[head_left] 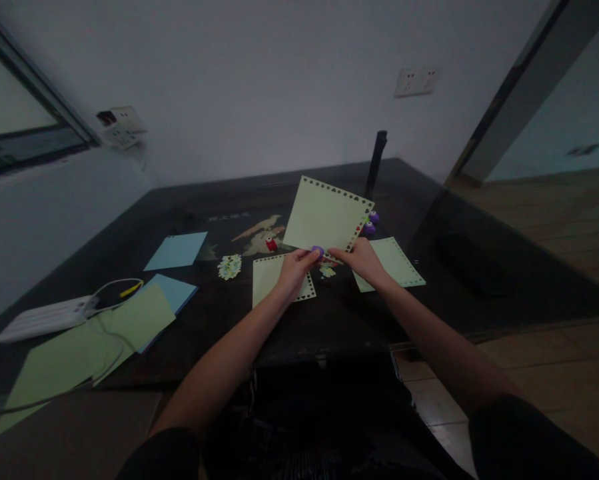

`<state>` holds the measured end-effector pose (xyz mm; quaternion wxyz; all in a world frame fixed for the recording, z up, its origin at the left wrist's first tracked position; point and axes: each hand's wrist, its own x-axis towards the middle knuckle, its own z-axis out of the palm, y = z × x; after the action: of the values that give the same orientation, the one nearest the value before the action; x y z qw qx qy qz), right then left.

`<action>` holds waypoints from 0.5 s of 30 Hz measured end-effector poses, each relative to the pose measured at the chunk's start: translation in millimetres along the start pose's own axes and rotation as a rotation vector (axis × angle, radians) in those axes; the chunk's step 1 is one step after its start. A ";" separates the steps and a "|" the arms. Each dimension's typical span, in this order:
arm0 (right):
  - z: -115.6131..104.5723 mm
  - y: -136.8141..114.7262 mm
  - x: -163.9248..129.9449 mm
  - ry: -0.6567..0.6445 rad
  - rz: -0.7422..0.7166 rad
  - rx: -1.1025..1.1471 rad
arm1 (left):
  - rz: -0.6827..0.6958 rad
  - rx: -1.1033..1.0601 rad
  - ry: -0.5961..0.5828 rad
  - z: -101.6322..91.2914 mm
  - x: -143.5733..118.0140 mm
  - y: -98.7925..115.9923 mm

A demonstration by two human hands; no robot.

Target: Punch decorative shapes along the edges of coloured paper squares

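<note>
The left hand (295,272) was closed around a small purple punch (318,251), pinching it onto the bottom edge of a pale green sheet (324,215). The right hand (363,259) gripped that same edge just beside the punch, so the sheet stood tilted up off the desk (329,320) with its face toward the camera, likely to keep the edge steady and in sight. Rows of small punched holes ran along the sheet's top and right edges; the dim light made their shapes hard to tell, though they looked like hearts.

Under the hands lay two more green sheets (275,279) with punched borders, one on each side. A heap of paper cut-outs (229,266) sat left of them, a red punch (271,244) behind, and two purple punches (371,223) beside the raised sheet's right corner. Farther left were blue sheets (176,251), plain green sheets (84,353), and a white power strip (44,318) with its cable looping over them.

The desk was dark and glossy, set against a pale wall bearing sockets (417,81). A dark post (377,160) stood at its far edge, and wooden floor (554,220) showed on the right.
</note>
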<state>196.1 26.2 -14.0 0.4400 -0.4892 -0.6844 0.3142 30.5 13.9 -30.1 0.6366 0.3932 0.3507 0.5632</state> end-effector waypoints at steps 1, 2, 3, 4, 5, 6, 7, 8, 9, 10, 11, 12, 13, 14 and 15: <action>-1.4 0.7 -1.6 -0.004 -0.002 0.003 | -0.007 0.001 -0.002 1.1 -0.5 -0.7; -2.7 1.4 -3.1 -0.007 -0.002 0.007 | -0.013 0.004 -0.004 2.1 -0.9 -1.5; -3.8 2.0 -4.5 -0.009 0.002 0.010 | -0.019 0.011 -0.006 2.9 -1.3 -2.3; -4.5 2.6 -5.8 -0.012 0.007 0.015 | -0.022 0.019 -0.009 3.5 -1.7 -3.3; -4.9 3.3 -7.0 -0.015 0.015 0.019 | -0.023 0.030 -0.012 3.9 -2.0 -4.5; -5.0 4.0 -8.3 -0.016 0.023 0.026 | -0.021 0.041 -0.016 4.2 -2.3 -5.9; -4.9 4.8 -9.5 -0.017 0.031 0.037 | -0.016 0.050 -0.018 4.5 -2.6 -7.4; -4.7 5.7 -10.7 -0.018 0.040 0.052 | -0.011 0.057 -0.018 4.8 -2.9 -8.9; -4.3 6.6 -11.8 -0.017 0.050 0.067 | -0.008 0.061 -0.017 5.3 -3.4 -10.4; -3.9 7.6 -12.6 -0.014 0.060 0.078 | -0.008 0.061 -0.013 5.9 -3.8 -11.7; -3.6 8.6 -13.3 -0.010 0.067 0.082 | -0.008 0.059 -0.009 6.6 -4.4 -12.7; -3.4 9.6 -13.7 -0.006 0.069 0.076 | -0.009 0.055 -0.002 7.4 -4.9 -13.3; -3.2 10.5 -13.8 -0.002 0.067 0.064 | -0.010 0.052 0.005 8.3 -5.4 -13.7; -3.1 11.3 -13.8 0.002 0.063 0.050 | -0.013 0.050 0.010 9.0 -5.8 -13.7; -3.1 12.0 -13.6 0.009 0.059 0.039 | -0.016 0.048 0.014 9.6 -6.1 -13.5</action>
<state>205.5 17.2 -27.1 0.4429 -0.5020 -0.6614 0.3382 44.2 6.0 -38.0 0.6291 0.4015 0.3716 0.5522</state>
